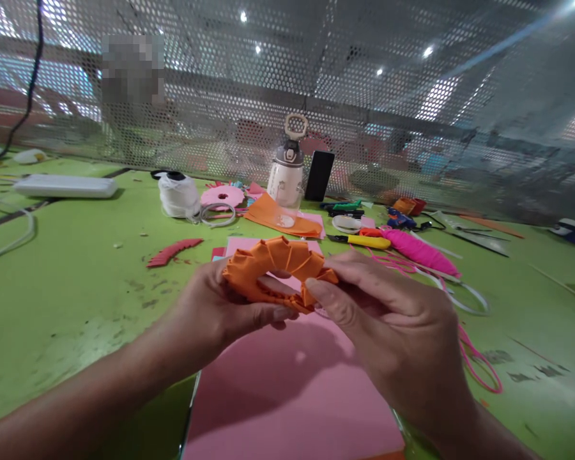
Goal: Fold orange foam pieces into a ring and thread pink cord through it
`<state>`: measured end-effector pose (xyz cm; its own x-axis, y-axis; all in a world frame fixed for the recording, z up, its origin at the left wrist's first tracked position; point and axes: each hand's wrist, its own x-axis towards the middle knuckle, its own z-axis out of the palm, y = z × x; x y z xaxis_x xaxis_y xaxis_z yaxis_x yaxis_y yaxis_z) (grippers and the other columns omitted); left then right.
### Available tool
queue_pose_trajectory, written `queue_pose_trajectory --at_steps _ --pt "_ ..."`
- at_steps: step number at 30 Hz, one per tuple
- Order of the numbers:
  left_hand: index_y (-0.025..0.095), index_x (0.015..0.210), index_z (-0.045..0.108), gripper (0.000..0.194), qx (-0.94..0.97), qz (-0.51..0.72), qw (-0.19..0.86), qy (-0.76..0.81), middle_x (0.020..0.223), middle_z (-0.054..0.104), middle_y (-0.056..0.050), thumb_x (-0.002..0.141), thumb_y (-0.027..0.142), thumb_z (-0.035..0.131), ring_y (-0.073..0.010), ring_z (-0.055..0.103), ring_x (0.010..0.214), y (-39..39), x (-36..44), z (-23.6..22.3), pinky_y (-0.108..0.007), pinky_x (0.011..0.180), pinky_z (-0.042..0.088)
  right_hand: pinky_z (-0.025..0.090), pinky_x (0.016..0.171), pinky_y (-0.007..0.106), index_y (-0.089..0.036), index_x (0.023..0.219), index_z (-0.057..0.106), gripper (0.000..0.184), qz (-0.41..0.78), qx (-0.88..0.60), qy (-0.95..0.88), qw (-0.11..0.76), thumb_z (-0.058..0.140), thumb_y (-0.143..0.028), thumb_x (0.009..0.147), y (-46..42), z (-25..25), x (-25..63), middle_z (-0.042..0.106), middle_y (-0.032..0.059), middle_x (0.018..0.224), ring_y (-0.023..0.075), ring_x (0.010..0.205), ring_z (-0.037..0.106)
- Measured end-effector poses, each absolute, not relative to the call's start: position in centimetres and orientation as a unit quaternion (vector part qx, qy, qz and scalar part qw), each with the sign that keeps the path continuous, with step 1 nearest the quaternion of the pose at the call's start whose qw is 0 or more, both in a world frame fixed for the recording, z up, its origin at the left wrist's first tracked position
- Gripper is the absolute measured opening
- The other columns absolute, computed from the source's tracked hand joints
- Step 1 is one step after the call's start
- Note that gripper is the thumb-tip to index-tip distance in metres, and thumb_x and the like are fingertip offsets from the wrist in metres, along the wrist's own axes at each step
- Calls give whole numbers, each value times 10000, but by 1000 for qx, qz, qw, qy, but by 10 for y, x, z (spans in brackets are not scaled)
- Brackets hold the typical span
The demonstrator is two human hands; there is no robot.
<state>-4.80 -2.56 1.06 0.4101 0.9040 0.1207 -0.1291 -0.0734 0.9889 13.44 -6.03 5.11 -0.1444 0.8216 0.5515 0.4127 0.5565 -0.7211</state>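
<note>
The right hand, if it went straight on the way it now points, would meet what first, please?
The orange folded ring, whose right side the right hand holds between thumb and fingers. Beyond the ring, the line is hard to judge because depth is unclear.

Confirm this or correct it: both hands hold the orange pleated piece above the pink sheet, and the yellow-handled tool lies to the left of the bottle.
One point is wrong: in the head view, the yellow-handled tool lies to the right of the bottle, not the left. The left hand and right hand do hold the orange pleated piece above the pink sheet.
</note>
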Motion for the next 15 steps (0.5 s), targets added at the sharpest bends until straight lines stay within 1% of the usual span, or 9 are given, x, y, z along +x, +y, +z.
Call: queue_pose_trajectory --at_steps 6,11,15 --pt "190 711 778 62 568 456 606 318 747 763 -45 667 214 814 -175 693 698 -28 -44 10 -266 676 585 510 634 240 -195 834 726 74 210 -407 -725 514 658 -170 850 -59 52 134 699 12 805 124 701 624" --pt "218 788 787 116 543 478 613 318 773 771 -22 679 184 806 -146 695 683 -31 -42 4 -225 663 587 508 623 218 -184 886 736 102 232 -392 -735 503 648 -143 854 -58 52 136 655 10 795 109 709 600" --pt "240 822 787 131 537 492 598 335 811 777 -4 711 171 781 -150 715 749 -34 -42 2 -216 712 592 511 650 213 -212 912 746 177 219 -372 -741 514 659 -83 828 -57 54 137 658 7 825 114 755 606"
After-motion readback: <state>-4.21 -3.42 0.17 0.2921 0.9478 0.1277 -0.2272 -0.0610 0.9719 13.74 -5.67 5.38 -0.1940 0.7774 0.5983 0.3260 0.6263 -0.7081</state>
